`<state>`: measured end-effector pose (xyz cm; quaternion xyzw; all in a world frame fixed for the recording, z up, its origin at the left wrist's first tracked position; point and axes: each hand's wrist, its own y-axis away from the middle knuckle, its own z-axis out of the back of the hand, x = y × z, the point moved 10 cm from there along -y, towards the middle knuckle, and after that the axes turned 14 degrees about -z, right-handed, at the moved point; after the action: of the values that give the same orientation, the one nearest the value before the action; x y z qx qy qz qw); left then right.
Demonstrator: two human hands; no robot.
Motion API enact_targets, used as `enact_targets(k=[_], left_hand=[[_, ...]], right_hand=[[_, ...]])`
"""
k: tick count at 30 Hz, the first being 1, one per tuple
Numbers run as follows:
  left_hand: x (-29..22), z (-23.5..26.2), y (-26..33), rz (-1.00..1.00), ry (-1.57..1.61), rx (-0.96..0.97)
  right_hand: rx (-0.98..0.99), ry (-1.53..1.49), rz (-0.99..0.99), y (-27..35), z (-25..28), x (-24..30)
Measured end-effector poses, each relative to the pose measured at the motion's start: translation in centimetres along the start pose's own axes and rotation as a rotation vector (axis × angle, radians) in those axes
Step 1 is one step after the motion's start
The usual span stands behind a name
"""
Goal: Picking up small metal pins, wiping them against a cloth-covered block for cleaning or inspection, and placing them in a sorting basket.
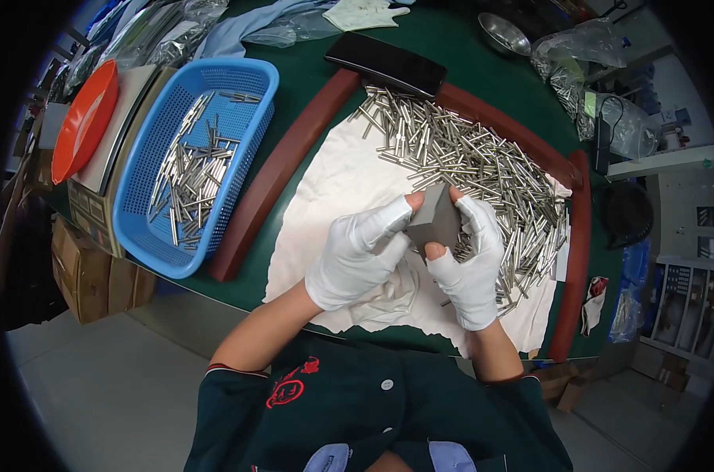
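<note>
Green table (pixel 451 47): pale cloth (pixel 310 228) central, red-brown bars (pixel 292 165) along three sides. Blue basket (pixel 159 256) at 10 o'clock, white glove (pixel 365 14) at 12, metal bowl (pixel 505 34) at 1.

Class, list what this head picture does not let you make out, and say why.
In the head view:
Grey block: underside, turned away and partly covered by the left hand and right hand.
Metal rods: exact count, since they hide one another.
White glove: far end, cut off by the upper edge.
</note>
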<state>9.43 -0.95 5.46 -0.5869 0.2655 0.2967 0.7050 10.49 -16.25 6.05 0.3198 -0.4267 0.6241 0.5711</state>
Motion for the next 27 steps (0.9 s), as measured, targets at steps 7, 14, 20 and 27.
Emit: enact_targets(k=[7,14,20,27], left_hand=[[0.0,-0.2,0.1,-0.014,-0.023,0.005],[0.0,-0.3,0.0,0.027,-0.011,0.024],[0.2,-0.3,0.2,0.047,0.092,-0.028],[1.1,-1.0,0.7,0.187,0.23,0.064]], right_hand=[[-0.014,-0.015,0.008,0.0,0.2,0.1],[-0.024,0.048,0.07,0.1,0.5,0.9],[-0.042,0.041,0.039,-0.1,0.6,0.5],[-0.008,-0.001,-0.022,-0.3,0.6,0.1]])
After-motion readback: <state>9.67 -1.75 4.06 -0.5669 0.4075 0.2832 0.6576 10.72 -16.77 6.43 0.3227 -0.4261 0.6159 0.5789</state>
